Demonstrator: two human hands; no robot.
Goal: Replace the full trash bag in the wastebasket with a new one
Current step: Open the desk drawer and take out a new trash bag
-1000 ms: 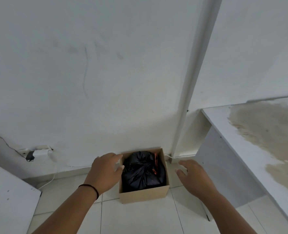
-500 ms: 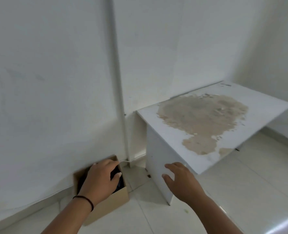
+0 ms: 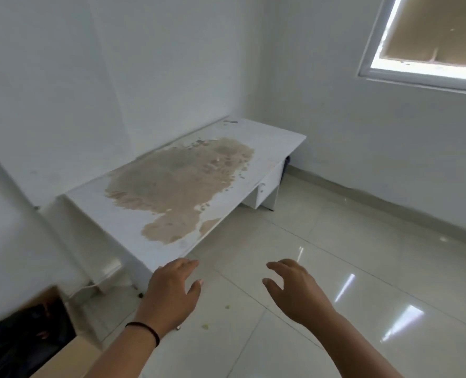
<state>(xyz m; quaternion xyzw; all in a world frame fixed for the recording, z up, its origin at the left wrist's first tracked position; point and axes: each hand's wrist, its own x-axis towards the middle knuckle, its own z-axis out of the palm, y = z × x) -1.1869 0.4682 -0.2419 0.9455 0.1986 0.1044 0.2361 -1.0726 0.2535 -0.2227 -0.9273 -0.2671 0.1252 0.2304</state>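
The white walls [image 3: 172, 64] and the pale tiled floor [image 3: 335, 241] fill most of the view. The floor is glossy and carries bright reflections at the right side. A window [image 3: 431, 36] sits in the upper right corner, and the frame edge cuts it off.

A long white table [image 3: 122, 214] stands against the left wall. A big brown patch [image 3: 177, 184] covers much of its top, where the surface looks worn or stained. A small white drawer unit [image 3: 267, 192] is under its far end.

The wastebasket [image 3: 62, 358] is a brown cardboard box on the floor in the lower left corner, near the wall and beside the near end of the table. The frame edge cuts it, and this part is blurred, so its full shape cannot be seen. A black trash bag [image 3: 21, 345] fills it and rises up to the rim; the bag looks dark and crumpled, with no clear detail.

The left hand [image 3: 172, 293] and the right hand [image 3: 294, 290] are both open, with the fingers spread and slightly curled, and they grip nothing. They are above the floor, well apart from the box, with the left one just in front of the table corner. A thin black band [image 3: 144, 330] is around the left wrist.

Some small greenish crumbs [image 3: 206, 326] lie on the tiles between the hands.
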